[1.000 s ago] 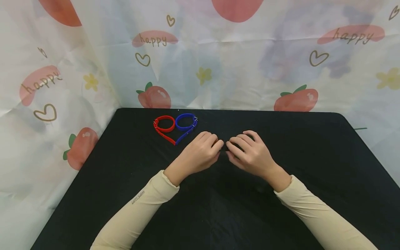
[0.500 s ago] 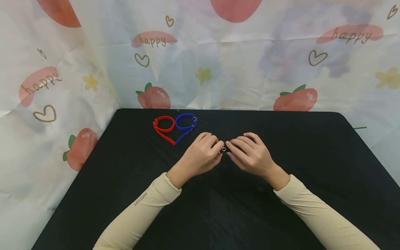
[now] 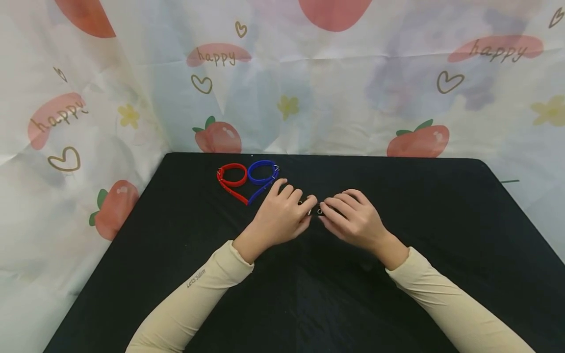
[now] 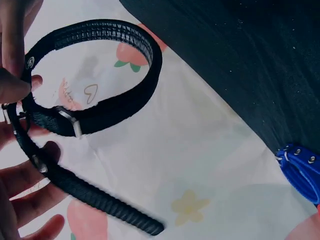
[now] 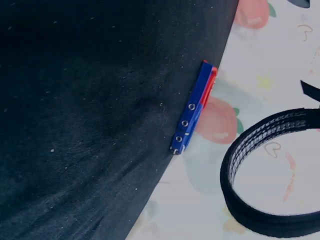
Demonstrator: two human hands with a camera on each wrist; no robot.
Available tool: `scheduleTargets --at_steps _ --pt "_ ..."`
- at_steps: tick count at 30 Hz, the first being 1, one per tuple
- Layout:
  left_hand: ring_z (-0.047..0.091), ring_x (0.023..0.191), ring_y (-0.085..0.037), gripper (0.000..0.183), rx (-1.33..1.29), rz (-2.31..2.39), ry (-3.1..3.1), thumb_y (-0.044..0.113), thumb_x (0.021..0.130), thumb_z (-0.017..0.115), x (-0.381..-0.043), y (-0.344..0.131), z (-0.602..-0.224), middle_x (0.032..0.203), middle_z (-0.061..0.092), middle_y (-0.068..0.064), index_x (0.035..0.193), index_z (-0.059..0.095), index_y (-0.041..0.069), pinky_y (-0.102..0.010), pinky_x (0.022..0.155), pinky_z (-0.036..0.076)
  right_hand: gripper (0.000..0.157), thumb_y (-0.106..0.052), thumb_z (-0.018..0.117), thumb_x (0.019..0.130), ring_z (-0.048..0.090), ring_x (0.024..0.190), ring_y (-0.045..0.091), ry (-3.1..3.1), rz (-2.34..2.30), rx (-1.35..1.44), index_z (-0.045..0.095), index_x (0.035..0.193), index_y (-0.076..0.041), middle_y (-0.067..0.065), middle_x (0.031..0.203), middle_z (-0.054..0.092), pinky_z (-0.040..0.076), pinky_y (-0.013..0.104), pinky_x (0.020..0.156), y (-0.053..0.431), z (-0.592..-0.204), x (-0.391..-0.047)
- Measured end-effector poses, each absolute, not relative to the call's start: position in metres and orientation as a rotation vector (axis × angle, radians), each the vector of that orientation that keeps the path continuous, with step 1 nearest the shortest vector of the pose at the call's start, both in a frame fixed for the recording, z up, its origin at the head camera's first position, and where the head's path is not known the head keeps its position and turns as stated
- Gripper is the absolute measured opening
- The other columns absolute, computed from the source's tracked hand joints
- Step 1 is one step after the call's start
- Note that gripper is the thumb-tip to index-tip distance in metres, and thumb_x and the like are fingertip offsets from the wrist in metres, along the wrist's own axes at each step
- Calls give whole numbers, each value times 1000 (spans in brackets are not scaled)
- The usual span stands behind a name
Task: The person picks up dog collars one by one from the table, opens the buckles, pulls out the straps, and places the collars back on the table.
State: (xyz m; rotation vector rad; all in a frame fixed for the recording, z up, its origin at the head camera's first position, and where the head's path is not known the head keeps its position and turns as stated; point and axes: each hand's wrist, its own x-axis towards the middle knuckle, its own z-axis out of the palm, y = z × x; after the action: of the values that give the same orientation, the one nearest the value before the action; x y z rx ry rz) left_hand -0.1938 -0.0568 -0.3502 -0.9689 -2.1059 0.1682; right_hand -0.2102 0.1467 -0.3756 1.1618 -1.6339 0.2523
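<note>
Between my two hands is a black collar with metal eyelets and a buckle, bent into a loop with a tail of strap hanging from it. In the head view my left hand pinches it near the buckle, with one finger lifted off. My right hand pinches the strap just to the right, fingers curled over it. Most of the collar is hidden behind the hands there. Fingers show at the left side of the left wrist view. The right wrist view has only the collar's loop, no hand.
At the back left of the black-covered table lie a red collar and a blue collar, their strap ends meeting in a heart shape. A printed curtain stands behind the table and along its left side.
The black collar's eyelet and metal part have come into view between the hands. One finger of my left hand has lifted outward. The red and blue collars have not moved.
</note>
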Motion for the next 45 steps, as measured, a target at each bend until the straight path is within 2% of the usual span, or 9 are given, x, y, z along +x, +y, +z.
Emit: scheduleTargets --at_steps 9,16,21,27,32,38,45 --pt "63 74 -16 15 -1110 227 -2095 33 86 61 -198 -61 -345 75 67 2 89 62 19 -44 100 43 19 -17 59 90 61 69 24 -1608 229 1199 71 87 -3 9 79 68 50 41 68 145 -375 -211" --pt "62 75 -14 14 -1157 215 -2064 32 83 66 -197 -62 -343 76 67 5 84 64 19 -44 101 41 22 -19 54 91 59 68 26 -1660 236 1221 69 84 -5 10 80 65 49 43 69 149 -370 -210" --pt "62 76 -13 13 -1165 206 -2058 30 84 64 -196 -59 -342 78 69 5 83 67 18 -44 102 41 22 -21 56 91 59 71 25 -1690 231 1218 70 87 -4 9 82 66 48 43 72 148 -368 -207" --pt "62 78 -12 14 -1128 185 -2087 32 83 65 -194 -60 -341 79 69 5 80 68 19 -43 100 41 27 -20 52 94 60 69 25 -1697 233 1190 71 84 -4 8 79 67 48 43 72 149 -367 -206" --pt "60 80 -13 14 -1137 183 -2081 31 83 65 -193 -59 -340 79 68 5 80 68 18 -43 100 41 25 -22 55 93 60 71 24 -1701 227 1199 71 89 -4 8 81 68 48 44 73 148 -367 -206" --pt "60 80 -14 14 -1119 160 -2091 32 81 67 -193 -60 -342 79 68 5 82 69 18 -43 100 41 26 -21 54 94 60 70 25 -1698 240 1191 71 86 -4 8 79 67 48 44 72 149 -366 -205" --pt "60 82 -14 16 -1132 107 -2110 33 81 68 -193 -60 -343 80 68 5 86 71 18 -42 100 41 24 -23 57 93 61 71 24 -1726 227 1203 71 90 -4 8 80 68 48 44 74 149 -366 -204"
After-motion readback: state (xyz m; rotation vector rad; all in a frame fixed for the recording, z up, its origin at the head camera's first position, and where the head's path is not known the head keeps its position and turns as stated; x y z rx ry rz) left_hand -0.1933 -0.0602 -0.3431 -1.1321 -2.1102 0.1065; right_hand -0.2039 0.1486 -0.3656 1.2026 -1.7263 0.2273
